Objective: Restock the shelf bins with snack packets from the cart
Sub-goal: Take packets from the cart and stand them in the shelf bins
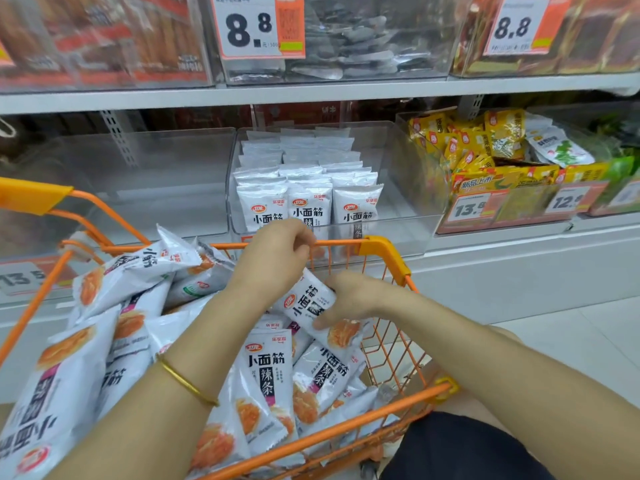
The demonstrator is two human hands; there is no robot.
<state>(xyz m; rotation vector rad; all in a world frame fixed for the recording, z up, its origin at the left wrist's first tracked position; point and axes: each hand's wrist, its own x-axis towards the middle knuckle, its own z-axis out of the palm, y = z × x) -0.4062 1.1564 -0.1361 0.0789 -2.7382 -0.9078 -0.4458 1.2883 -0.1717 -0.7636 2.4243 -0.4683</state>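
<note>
My right grip (349, 296) is closed on a white latiao packet (308, 303), thumb across its printed face and fingers behind its right edge. It sits tilted just inside the front rim of the orange cart (384, 249), above the loose heap of matching packets (266, 372). My left grip (273, 258) is curled over the packet's upper end, close to the rim. Its fingers are bent tight, but I cannot tell whether they pinch the top seam or merely rest there.

I expect the packet to be light, soft and a little puffy, with a glossy film that will slide if I squeeze only the flat faces. The crimped seams at top and bottom look like the firmest places to hold. A pinch there, or a hold across the narrow width as now, should stop it twisting. The contents look pliable rather than brittle, so a moderate squeeze should do no harm.

The clear shelf bin (391, 174) straight ahead already holds upright rows of the same packets (308, 202), faces forward. This one should go in upright, lifted over the bin's front lip without knocking that front row.
</note>
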